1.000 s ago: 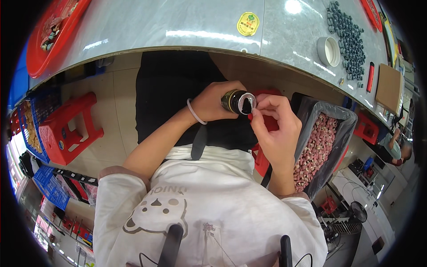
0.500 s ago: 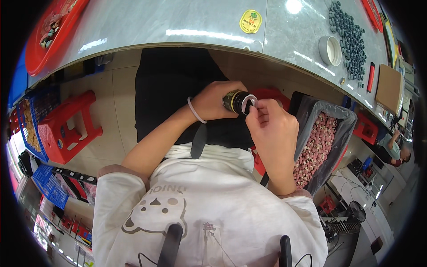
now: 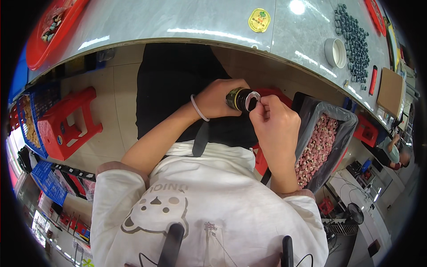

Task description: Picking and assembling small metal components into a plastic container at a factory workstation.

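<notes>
1. Holding the small dark bottle (image 3: 236,98) over the lap, below the bench (image 3: 187,22) edge, left hand (image 3: 218,99) wrapped firmly around it.
2. Right hand (image 3: 275,122) fingers (image 3: 262,107) pinched closed on the silvery cap (image 3: 251,99); best kept square, turned gently.

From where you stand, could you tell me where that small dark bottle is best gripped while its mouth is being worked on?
Grip the dark bottle around its barrel, coming from its base end, as the left hand does. It lies roughly level with its mouth toward the right hand, so a wrap on the round body probably leaves the silver ring free.
</notes>
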`<action>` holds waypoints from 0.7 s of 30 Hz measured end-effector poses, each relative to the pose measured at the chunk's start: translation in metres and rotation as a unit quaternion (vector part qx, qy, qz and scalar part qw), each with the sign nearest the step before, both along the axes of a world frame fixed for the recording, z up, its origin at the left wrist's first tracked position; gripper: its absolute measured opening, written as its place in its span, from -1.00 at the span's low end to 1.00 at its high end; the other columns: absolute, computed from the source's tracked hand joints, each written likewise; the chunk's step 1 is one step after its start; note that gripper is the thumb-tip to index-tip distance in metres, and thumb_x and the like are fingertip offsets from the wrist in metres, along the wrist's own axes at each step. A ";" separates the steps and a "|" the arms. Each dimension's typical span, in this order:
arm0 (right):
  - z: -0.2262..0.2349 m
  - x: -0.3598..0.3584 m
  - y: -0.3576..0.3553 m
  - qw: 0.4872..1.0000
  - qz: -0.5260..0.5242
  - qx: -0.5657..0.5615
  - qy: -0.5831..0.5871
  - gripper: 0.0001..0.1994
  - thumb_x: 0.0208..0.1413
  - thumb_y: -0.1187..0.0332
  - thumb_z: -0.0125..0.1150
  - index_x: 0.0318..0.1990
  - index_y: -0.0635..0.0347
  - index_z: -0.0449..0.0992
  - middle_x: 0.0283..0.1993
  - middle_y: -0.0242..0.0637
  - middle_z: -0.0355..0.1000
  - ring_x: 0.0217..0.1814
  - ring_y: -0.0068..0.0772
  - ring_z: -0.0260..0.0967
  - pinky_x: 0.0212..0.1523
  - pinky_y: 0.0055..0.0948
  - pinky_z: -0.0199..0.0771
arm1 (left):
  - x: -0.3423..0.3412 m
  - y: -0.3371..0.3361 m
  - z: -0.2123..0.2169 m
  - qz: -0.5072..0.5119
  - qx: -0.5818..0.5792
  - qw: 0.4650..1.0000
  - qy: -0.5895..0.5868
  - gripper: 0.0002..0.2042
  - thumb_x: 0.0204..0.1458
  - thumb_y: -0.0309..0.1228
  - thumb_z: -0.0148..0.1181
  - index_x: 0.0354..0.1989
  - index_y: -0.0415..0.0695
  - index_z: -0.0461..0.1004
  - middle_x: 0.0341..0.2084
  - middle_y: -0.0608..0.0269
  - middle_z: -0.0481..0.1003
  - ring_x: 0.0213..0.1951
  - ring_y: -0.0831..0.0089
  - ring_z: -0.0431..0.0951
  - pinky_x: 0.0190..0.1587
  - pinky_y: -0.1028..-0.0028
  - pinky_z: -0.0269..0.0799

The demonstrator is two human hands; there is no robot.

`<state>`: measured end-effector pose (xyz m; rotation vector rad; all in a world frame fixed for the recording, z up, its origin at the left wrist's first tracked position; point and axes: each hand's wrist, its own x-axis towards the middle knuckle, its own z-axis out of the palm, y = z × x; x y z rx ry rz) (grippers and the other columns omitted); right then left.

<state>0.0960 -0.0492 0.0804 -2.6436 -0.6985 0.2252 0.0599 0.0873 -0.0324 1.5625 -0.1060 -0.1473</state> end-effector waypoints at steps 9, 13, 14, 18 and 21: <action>0.013 0.008 -0.005 0.988 -0.001 0.136 0.070 -0.89 -0.07 0.56 0.21 -0.34 0.36 0.51 -0.52 -0.17 0.47 -0.53 -0.47 0.48 -0.52 -0.58 0.44 | 0.000 0.001 0.002 0.008 -0.084 0.995 0.045 -0.64 -0.37 -0.56 0.31 -0.29 -0.19 0.42 -0.44 0.32 0.46 -0.36 0.61 0.43 -0.27 0.57 0.37; 0.009 0.009 -0.011 0.977 -0.009 0.195 0.089 -0.87 -0.09 0.60 0.22 -0.32 0.38 0.51 -0.43 -0.20 0.51 -0.44 -0.51 0.48 -0.40 -0.62 0.47 | 0.000 0.001 0.002 0.007 -0.094 0.994 0.052 -0.64 -0.37 -0.57 0.31 -0.28 -0.19 0.42 -0.43 0.34 0.46 -0.35 0.64 0.42 -0.26 0.58 0.36; 0.007 0.009 -0.012 0.978 0.011 0.191 0.076 -0.87 -0.09 0.61 0.22 -0.32 0.39 0.51 -0.41 -0.20 0.51 -0.42 -0.51 0.49 -0.37 -0.62 0.48 | 0.000 0.001 0.002 0.004 -0.098 0.994 0.048 -0.63 -0.37 -0.57 0.31 -0.28 -0.19 0.42 -0.43 0.34 0.46 -0.35 0.64 0.43 -0.26 0.58 0.36; 0.001 0.009 -0.015 0.978 0.027 0.197 0.062 -0.88 -0.08 0.61 0.22 -0.33 0.39 0.51 -0.41 -0.19 0.50 -0.41 -0.51 0.48 -0.38 -0.62 0.47 | 0.000 0.001 0.002 0.004 -0.099 0.994 0.054 -0.63 -0.37 -0.57 0.32 -0.28 -0.20 0.41 -0.43 0.34 0.46 -0.34 0.64 0.43 -0.25 0.59 0.36; 0.000 0.010 -0.016 0.974 0.006 0.209 0.093 -0.90 -0.07 0.63 0.20 -0.34 0.40 0.50 -0.43 -0.20 0.49 -0.42 -0.52 0.48 -0.38 -0.62 0.47 | -0.001 0.001 0.001 0.002 -0.088 0.994 0.063 -0.63 -0.37 -0.56 0.32 -0.28 -0.20 0.42 -0.43 0.33 0.47 -0.34 0.64 0.43 -0.25 0.59 0.36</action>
